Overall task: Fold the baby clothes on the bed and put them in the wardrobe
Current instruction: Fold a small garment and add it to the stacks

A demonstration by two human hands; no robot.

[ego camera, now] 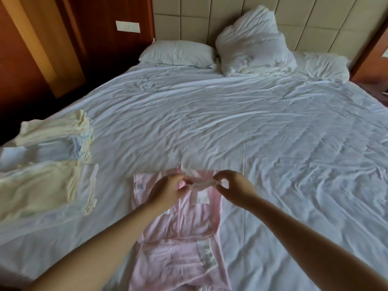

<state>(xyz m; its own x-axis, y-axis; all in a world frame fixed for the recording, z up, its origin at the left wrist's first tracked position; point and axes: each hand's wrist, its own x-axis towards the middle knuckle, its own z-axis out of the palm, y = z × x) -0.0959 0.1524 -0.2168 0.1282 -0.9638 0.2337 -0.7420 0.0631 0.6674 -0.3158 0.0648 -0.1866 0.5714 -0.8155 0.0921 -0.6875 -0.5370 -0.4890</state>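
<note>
The sheet [210, 122] is white matt cloth, heavily creased. At 6 o'clock the pink garment [189, 227] is soft, smooth matt cloth with white woven labels [206, 252]. Cream clothes [42, 190] at 9 o'clock look equally soft. At 12 o'clock, crumpled cloth pillows [178, 53] and a smooth padded headboard [189, 17]; at 10 o'clock, glossy wood panelling [31, 49].

A bedroom — a wide bed [210, 122] with white pillows [178, 53], a padded headboard [210, 17], wood-panelled walls [42, 38]

Bed [231, 114] is covered by a wrinkled white sheet [294, 156]. White pillows [178, 53] are set at its head. A pink garment [189, 232] is spread at the near edge. Cream and blue clothes [52, 141] are piled at the left.
</note>
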